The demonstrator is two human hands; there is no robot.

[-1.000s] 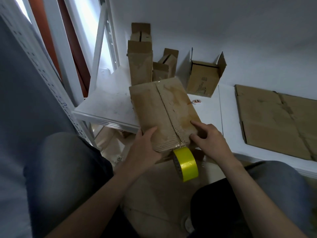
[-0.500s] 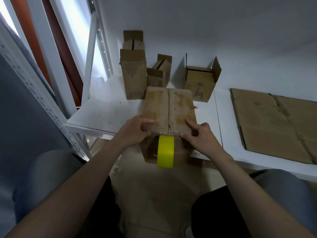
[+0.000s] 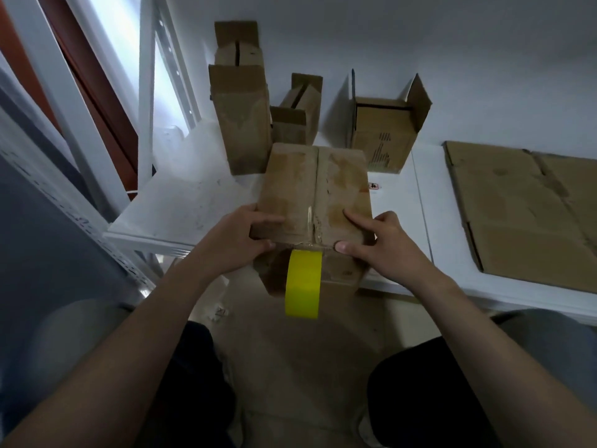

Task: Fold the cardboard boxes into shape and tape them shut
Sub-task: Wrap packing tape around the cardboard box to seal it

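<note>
The box (image 3: 290,185) juts over the bench's (image 3: 181,205) front edge, tape roll (image 3: 303,287) hanging down its near face, left hand (image 3: 232,240) and right hand (image 3: 387,247) each gripping a near corner. White bench surface shows to its left; flat cardboard (image 3: 523,215) lies well right. Black print on the open box (image 3: 381,140) behind is unreadable.

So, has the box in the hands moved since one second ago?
Yes. The held box turned clockwise: its far end swung right, away from the tall box toward the open printed box.
</note>
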